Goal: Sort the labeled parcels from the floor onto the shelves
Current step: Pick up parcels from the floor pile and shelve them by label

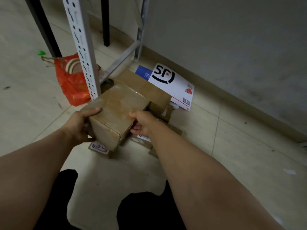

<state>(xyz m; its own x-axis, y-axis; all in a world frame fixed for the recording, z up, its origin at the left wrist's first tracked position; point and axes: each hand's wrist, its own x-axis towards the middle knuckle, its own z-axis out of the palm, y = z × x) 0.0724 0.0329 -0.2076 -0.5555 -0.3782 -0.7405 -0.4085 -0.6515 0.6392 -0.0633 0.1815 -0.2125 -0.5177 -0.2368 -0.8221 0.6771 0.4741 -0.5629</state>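
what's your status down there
Gripping box, left hand and right hand at its sides. More parcels on floor beneath and behind. Close ahead, shelf post.

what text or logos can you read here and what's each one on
"SF": black logo on the white envelope, seen at an angle.
"70": on the blue packet; its smaller print is unreadable.
Too blurred: the handwritten label under the held cardboard box, digits and dashes.
Unreadable: the printed label on a floor parcel.

Matt brown cardboard box (116, 112) under glossy tape; crinkly red plastic bag (73, 87)
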